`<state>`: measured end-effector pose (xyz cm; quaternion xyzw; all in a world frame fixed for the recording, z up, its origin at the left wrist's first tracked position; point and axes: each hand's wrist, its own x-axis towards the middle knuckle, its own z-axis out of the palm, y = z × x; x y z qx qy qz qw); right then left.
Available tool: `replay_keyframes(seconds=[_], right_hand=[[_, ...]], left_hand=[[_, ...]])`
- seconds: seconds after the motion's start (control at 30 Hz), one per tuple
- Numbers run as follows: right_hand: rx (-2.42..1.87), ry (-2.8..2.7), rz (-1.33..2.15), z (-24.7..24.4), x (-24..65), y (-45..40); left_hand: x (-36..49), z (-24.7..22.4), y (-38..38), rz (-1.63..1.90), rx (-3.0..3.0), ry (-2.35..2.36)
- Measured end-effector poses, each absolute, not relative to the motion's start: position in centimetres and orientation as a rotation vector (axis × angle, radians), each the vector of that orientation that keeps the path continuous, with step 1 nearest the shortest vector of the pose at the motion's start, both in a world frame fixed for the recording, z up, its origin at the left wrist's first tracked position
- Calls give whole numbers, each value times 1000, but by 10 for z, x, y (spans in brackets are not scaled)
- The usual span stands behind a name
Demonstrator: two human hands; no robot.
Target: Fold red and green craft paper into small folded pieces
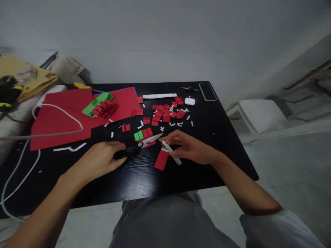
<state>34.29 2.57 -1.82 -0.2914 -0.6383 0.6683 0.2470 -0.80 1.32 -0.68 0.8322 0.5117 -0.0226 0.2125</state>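
Note:
My left hand is closed round the black handles of a pair of scissors, whose blades point right, low over the table. In my right hand a narrow white band is pinched between thumb and fingers; it may be a tape roll seen edge-on, but I cannot tell. Just under it lies a red paper strip with a bit of green and white at its upper end. A green folded piece and a red folded piece lie near the blades.
A heap of folded red paper pieces lies beyond my hands, with white scraps around. Large red sheets cover the left side, with a white cable across them. An earbud case, keys and a phone sit back right.

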Motion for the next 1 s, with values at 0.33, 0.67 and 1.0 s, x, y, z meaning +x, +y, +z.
replay_keyframes(seconds=[0.33, 0.67, 1.0], right_hand=[[-1364, -2307, 972, -46, 369, 26], [-1099, -1676, 1282, -37, 343, 19], [-778, -1144, 2006, -21, 332, 17]], left_hand=[[-55, -31, 13, -129, 2163, 1938], [-56, -41, 14, -164, 2067, 2095], [-59, -32, 16, 162, 2236, 1918]])
